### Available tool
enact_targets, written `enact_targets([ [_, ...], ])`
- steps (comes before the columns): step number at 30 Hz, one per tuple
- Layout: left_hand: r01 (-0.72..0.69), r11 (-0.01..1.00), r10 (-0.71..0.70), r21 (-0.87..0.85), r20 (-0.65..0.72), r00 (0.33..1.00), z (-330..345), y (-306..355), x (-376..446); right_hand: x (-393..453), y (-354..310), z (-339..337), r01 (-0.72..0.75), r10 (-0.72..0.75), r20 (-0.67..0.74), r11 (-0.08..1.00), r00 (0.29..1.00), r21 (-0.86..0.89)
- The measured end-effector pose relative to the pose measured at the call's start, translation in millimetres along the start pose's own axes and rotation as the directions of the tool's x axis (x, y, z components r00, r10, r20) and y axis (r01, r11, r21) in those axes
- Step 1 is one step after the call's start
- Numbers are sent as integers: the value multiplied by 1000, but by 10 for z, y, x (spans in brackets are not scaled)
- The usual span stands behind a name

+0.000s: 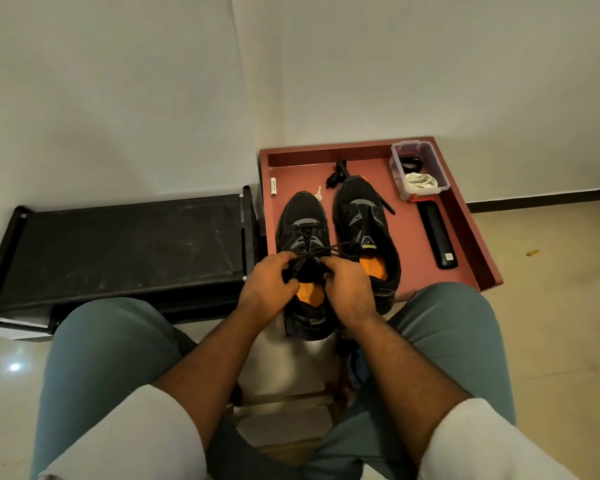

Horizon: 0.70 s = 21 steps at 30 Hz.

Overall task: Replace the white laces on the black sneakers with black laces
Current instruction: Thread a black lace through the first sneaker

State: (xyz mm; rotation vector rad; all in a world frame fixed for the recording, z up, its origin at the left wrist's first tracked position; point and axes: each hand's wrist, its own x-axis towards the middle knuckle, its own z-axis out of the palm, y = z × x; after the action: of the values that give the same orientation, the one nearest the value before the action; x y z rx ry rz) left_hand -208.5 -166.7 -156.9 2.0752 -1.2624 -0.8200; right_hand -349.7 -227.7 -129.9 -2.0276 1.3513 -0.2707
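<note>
The left sneaker sits at the red tray's near edge beside its mate. Your left hand and right hand each pinch its black lace with curled fingers. White laces lie in the clear box in the tray's far right corner.

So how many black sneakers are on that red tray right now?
2: the left black sneaker under both hands at the red tray's near edge, the right black sneaker beside it. None seems hidden.
</note>
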Motion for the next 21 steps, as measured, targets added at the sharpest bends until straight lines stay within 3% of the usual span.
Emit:
enact_targets([
  [4,-6,992,12,128,-50,999,-37,23,86,78,-24,33,22,-22,3,1000,1000,9],
  [6,-21,946,33,323,-33,999,-22,64,104,104,28,-17,53,-53,3,998,999,41],
  [8,-99,850,107,517,13,994,10,168,103,83,112,-106,87,-83,-86,995,993,40],
  [10,-237,760,208,604,120,971,82,343,136,43,219,-229,72,-88,-176,993,980,-92],
  [11,-290,732,221,616,187,957,122,436,174,25,263,-281,30,-63,-151,977,987,-211],
  [14,-370,635,98,678,404,910,213,643,362,-32,352,-353,-106,113,-8,902,994,-418],
  [17,-479,383,21,790,511,859,238,839,457,-48,411,-406,-133,148,0,888,989,-440],
  [19,-483,381,-20,789,529,848,240,939,469,-80,455,-439,-103,122,19,904,992,-414],
  [21,-450,471,-17,759,518,855,232,1020,508,-83,510,-505,-81,91,16,940,996,-330],
])
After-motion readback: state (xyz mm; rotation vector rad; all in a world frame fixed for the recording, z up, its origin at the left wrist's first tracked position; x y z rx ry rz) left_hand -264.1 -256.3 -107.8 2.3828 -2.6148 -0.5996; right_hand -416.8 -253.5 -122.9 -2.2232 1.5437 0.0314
